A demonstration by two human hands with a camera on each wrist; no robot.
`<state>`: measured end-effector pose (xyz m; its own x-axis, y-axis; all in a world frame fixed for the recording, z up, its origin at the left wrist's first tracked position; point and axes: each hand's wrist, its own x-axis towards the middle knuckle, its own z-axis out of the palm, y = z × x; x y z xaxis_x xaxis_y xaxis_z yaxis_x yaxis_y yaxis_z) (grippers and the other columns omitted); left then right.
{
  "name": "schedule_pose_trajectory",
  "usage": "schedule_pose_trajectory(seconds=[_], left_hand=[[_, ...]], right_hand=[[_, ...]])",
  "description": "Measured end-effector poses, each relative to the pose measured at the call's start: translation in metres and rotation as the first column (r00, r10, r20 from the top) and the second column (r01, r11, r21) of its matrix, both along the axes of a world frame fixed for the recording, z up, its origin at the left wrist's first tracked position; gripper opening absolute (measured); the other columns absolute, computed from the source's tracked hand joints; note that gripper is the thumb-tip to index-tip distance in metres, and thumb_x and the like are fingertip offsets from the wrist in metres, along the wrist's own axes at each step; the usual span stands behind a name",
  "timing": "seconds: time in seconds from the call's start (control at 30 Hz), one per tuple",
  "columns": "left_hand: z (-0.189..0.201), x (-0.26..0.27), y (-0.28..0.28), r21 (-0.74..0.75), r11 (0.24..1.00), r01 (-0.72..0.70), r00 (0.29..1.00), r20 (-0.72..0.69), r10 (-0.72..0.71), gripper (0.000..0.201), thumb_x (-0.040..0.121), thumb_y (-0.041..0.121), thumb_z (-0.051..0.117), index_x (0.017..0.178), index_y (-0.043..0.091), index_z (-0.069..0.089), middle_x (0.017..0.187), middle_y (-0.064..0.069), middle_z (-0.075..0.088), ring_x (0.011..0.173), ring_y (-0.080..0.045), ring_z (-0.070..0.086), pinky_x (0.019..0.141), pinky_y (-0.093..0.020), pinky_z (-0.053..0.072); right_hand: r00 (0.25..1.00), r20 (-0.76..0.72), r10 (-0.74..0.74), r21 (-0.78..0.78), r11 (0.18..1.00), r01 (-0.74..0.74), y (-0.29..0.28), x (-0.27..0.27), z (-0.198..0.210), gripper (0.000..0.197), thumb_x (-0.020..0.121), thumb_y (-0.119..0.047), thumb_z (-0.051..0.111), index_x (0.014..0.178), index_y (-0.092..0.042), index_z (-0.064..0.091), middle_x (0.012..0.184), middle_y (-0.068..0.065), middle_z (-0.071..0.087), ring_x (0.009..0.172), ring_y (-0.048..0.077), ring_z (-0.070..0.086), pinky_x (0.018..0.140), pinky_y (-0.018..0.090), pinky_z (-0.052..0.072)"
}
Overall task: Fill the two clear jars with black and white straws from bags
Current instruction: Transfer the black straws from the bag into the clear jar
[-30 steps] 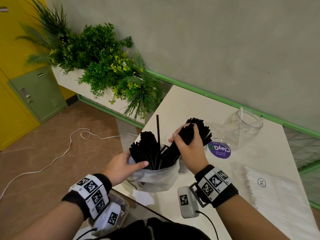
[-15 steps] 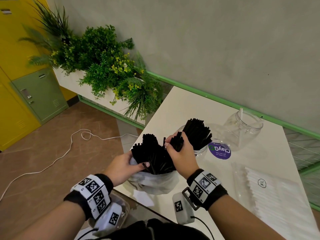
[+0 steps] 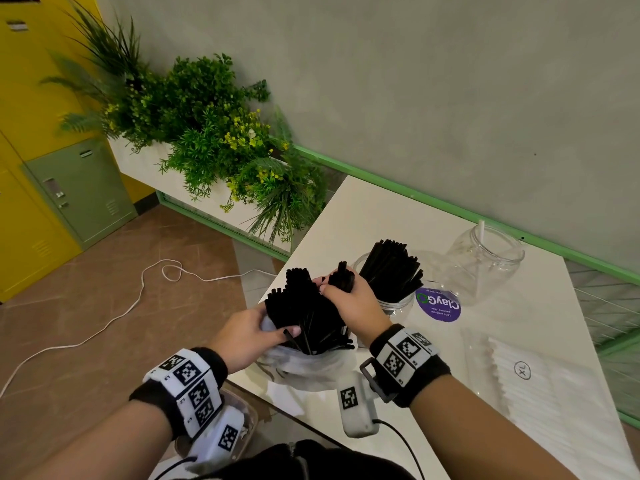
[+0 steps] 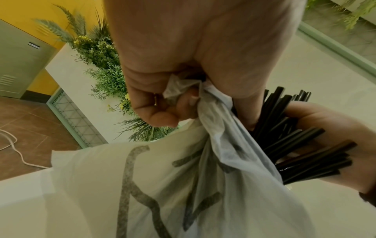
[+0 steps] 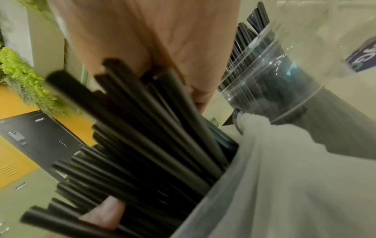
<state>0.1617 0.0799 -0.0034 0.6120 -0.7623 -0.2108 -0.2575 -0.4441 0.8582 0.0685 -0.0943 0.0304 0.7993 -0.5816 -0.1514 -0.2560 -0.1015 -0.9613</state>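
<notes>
A white plastic bag (image 3: 304, 365) (image 4: 183, 185) stuffed with black straws (image 3: 304, 313) (image 5: 142, 128) stands at the table's near left corner. My left hand (image 3: 256, 336) (image 4: 179, 103) grips the bag's bunched rim. My right hand (image 3: 349, 299) grips a bunch of the black straws above the bag's mouth. Just behind stands a clear jar (image 3: 394, 299) (image 5: 274, 80) holding black straws (image 3: 391, 265). Further right, a second clear jar (image 3: 485, 265) holds a single white straw (image 3: 481, 233). A flat bag of white straws (image 3: 540, 386) lies at the right.
A purple round sticker (image 3: 438, 304) lies on the white table (image 3: 374, 216) between the jars. A planter of green plants (image 3: 207, 140) stands left of the table by the wall. A white cable (image 3: 104, 323) trails over the brown floor.
My right hand has come down with its bunch of black straws, from raised near the jar to low over the bag's mouth. The left hand stays on the bag.
</notes>
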Motion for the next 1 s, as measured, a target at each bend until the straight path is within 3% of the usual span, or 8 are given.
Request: schedule_pose_trajectory(seconds=[0.13, 0.2, 0.3, 0.4, 0.6, 0.8, 0.93, 1.0], left_hand=[[0.000, 0.000, 0.000, 0.021, 1.000, -0.013, 1.000, 0.009, 0.013, 0.053, 0.075, 0.052, 0.069, 0.122, 0.030, 0.056, 0.109, 0.014, 0.064, 0.103, -0.004, 0.059, 0.082, -0.018, 0.045], [-0.001, 0.001, 0.000, 0.023, 1.000, -0.020, 1.000, 0.015, 0.019, 0.054, 0.075, 0.053, 0.069, 0.122, 0.030, 0.056, 0.110, 0.014, 0.064, 0.104, -0.005, 0.058, 0.084, -0.020, 0.045], [0.001, 0.002, 0.001, 0.024, 1.000, -0.013, 0.999, 0.030, 0.013, 0.053, 0.073, 0.056, 0.066, 0.120, 0.033, 0.056, 0.109, 0.016, 0.063, 0.104, -0.005, 0.058, 0.084, -0.020, 0.044], [0.003, 0.002, 0.002, 0.024, 1.000, -0.001, 0.999, 0.042, 0.000, 0.051, 0.070, 0.062, 0.062, 0.114, 0.036, 0.055, 0.107, 0.017, 0.064, 0.102, -0.004, 0.059, 0.081, -0.018, 0.044], [0.000, 0.003, 0.002, 0.025, 1.000, 0.003, 0.999, 0.037, -0.004, 0.042, 0.080, 0.050, 0.066, 0.117, 0.032, 0.058, 0.108, 0.015, 0.066, 0.101, -0.002, 0.060, 0.074, -0.010, 0.042], [-0.001, 0.005, 0.001, 0.026, 1.000, 0.012, 0.999, 0.046, -0.013, 0.044, 0.078, 0.053, 0.065, 0.116, 0.031, 0.059, 0.108, 0.014, 0.067, 0.099, -0.001, 0.061, 0.082, -0.019, 0.047], [-0.001, 0.006, 0.001, 0.023, 0.999, 0.023, 0.998, 0.056, -0.024, 0.047, 0.077, 0.053, 0.066, 0.118, 0.031, 0.058, 0.109, 0.015, 0.066, 0.100, -0.002, 0.061, 0.081, -0.016, 0.046], [-0.001, 0.007, 0.001, 0.026, 0.999, 0.025, 0.998, 0.054, -0.026, 0.044, 0.079, 0.050, 0.067, 0.118, 0.031, 0.058, 0.109, 0.014, 0.066, 0.101, -0.003, 0.061, 0.085, -0.021, 0.047]], right_hand=[[0.998, -0.010, -0.062, -0.014, 0.998, 0.062, 0.004, 0.007, 0.003, 0.008, 0.073, -0.021, 0.061, 0.079, -0.015, 0.063, 0.091, 0.010, 0.069, 0.092, 0.029, 0.065, 0.092, 0.048, 0.051], [0.994, 0.034, -0.107, -0.028, 0.994, 0.108, 0.005, 0.006, 0.004, 0.005, 0.075, -0.020, 0.065, 0.074, -0.019, 0.060, 0.086, 0.010, 0.067, 0.086, 0.026, 0.064, 0.092, 0.048, 0.050], [0.974, 0.139, -0.177, 0.027, 0.984, 0.174, 0.002, 0.003, 0.013, 0.014, 0.084, -0.005, 0.066, 0.078, -0.016, 0.059, 0.085, 0.007, 0.064, 0.083, 0.019, 0.060, 0.093, 0.044, 0.047], [0.932, 0.276, -0.234, 0.120, 0.971, 0.208, -0.008, -0.002, 0.031, 0.020, 0.087, 0.002, 0.062, 0.079, -0.015, 0.055, 0.081, 0.003, 0.063, 0.084, 0.021, 0.062, 0.091, 0.042, 0.048], [0.859, 0.449, -0.247, 0.151, 0.968, 0.200, -0.033, -0.015, 0.064, 0.021, 0.092, 0.008, 0.053, 0.095, -0.010, 0.045, 0.084, 0.006, 0.061, 0.079, 0.023, 0.068, 0.083, 0.043, 0.055], [0.813, 0.522, -0.258, 0.136, 0.966, 0.219, -0.049, -0.019, 0.082, 0.024, 0.092, 0.010, 0.050, 0.104, -0.011, 0.050, 0.085, 0.006, 0.065, 0.078, 0.024, 0.063, 0.081, 0.043, 0.054], [0.795, 0.548, -0.260, 0.110, 0.965, 0.240, -0.059, -0.019, 0.093, 0.024, 0.092, 0.009, 0.049, 0.105, -0.011, 0.050, 0.088, 0.008, 0.065, 0.077, 0.022, 0.063, 0.081, 0.041, 0.054], [0.791, 0.554, -0.261, 0.114, 0.964, 0.239, -0.063, -0.019, 0.098, 0.023, 0.092, 0.008, 0.049, 0.104, -0.012, 0.050, 0.090, 0.009, 0.065, 0.079, 0.022, 0.064, 0.082, 0.042, 0.054]])
